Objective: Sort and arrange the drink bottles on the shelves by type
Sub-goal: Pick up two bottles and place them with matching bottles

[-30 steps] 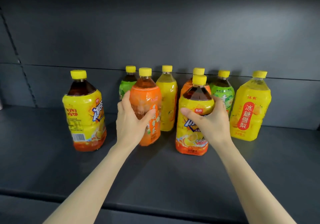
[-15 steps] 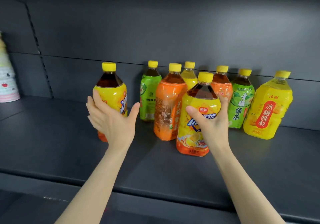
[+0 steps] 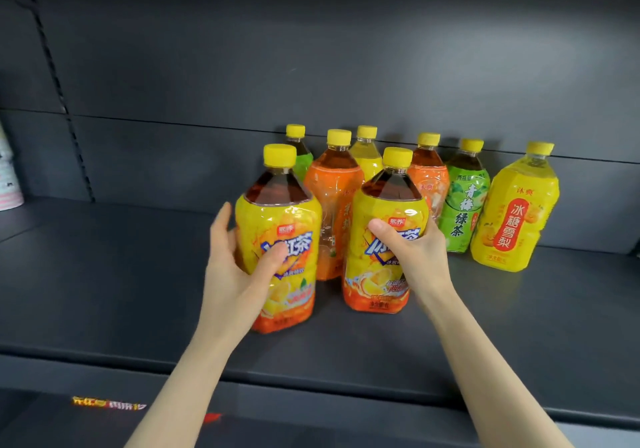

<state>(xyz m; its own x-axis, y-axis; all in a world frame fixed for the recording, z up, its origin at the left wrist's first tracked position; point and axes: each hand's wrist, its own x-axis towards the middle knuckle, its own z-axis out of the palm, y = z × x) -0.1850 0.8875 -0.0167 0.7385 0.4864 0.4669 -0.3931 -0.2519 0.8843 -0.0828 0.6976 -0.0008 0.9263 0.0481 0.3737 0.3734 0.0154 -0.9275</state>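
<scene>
Across the lower frame runs the dark shelf point(image 3: 104, 292). At centre right, six back bottles point(image 3: 464, 205) stand. Before them, the left hand point(image 3: 235, 274) curls its fingers around the left tea bottle point(image 3: 280, 219), and the right hand point(image 3: 415, 253) around the right tea bottle point(image 3: 377, 274).

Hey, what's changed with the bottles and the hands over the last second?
The left hand let go of the orange bottle, reached left, took hold of the lone iced tea bottle and brought it rightward beside the second iced tea bottle. The right hand kept its grip on that one; the back-row bottles stayed put.
</scene>
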